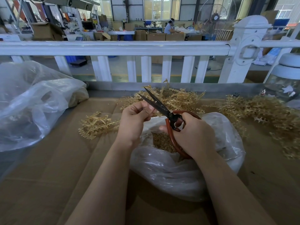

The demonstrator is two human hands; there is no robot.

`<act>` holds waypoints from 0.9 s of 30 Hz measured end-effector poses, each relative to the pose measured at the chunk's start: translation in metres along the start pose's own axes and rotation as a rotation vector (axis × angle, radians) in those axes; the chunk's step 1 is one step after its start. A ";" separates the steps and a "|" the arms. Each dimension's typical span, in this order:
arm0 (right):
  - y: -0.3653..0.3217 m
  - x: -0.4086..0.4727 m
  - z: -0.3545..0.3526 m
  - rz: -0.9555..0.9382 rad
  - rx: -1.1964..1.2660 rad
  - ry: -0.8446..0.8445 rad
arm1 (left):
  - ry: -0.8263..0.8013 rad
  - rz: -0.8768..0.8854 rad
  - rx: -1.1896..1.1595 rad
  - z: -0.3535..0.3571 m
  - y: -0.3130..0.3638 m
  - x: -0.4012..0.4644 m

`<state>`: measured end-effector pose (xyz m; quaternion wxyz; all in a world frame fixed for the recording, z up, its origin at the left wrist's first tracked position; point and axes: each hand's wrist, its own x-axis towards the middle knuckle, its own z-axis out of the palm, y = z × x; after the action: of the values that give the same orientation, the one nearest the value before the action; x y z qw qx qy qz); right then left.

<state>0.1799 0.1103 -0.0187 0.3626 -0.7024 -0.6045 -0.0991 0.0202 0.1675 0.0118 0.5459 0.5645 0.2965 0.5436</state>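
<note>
The left hand [134,120] pinched a small, barely visible piece [154,111] at the open scissors [159,105], gripped in the right hand [193,137]'s curled fingers above the bag [178,174], so fingertips needed keeping clear of the blades.

Scissors [159,104] sit above an open bag [178,172] near centre on the table [48,176]; sprue piles [259,111] lie farther right, second bag [24,103] left.

Your scissors [164,109] show black blades and reddish-brown handles; tan plastic sprues [263,111] at centre right, a clear bag [186,172] below, brown cardboard [48,176] lower left, white railing [113,47] above.
</note>
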 end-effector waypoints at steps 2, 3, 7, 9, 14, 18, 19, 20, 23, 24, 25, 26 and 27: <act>0.001 0.000 0.000 -0.002 -0.013 -0.008 | -0.003 0.000 0.000 0.000 0.000 0.000; 0.001 0.000 0.000 0.000 -0.011 -0.011 | -0.002 -0.001 -0.001 0.000 -0.001 0.000; 0.000 0.000 -0.002 -0.001 0.004 -0.006 | -0.006 0.000 0.007 -0.001 -0.001 0.001; -0.001 0.001 -0.004 0.000 0.025 -0.014 | -0.007 0.003 0.006 -0.001 -0.002 0.001; -0.003 0.002 -0.006 -0.006 0.037 -0.038 | -0.012 0.004 -0.020 -0.001 -0.002 0.002; -0.001 0.002 -0.004 0.013 0.058 -0.036 | -0.015 -0.009 -0.034 -0.001 -0.002 0.003; -0.001 0.001 -0.003 0.018 0.095 -0.027 | -0.014 -0.024 -0.034 -0.001 -0.002 0.003; -0.001 0.001 -0.003 0.022 0.135 -0.011 | -0.019 -0.043 -0.031 -0.001 -0.003 0.004; 0.000 0.002 0.000 0.074 0.261 0.005 | -0.085 -0.104 -0.001 0.002 -0.005 0.003; 0.000 0.003 0.001 0.101 0.331 -0.008 | -0.109 -0.120 0.010 0.004 -0.007 0.003; -0.001 0.004 0.000 0.127 0.409 -0.029 | -0.130 -0.131 0.020 0.005 -0.008 0.002; -0.002 0.005 0.000 0.153 0.479 -0.056 | -0.148 -0.136 0.030 0.006 -0.009 0.001; -0.003 0.005 0.000 0.177 0.528 -0.083 | -0.164 -0.140 0.038 0.007 -0.010 0.001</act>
<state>0.1785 0.1146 -0.0144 0.5150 -0.6373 -0.5599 0.1229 0.0293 0.1687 0.0038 0.5943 0.5952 0.2998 0.4502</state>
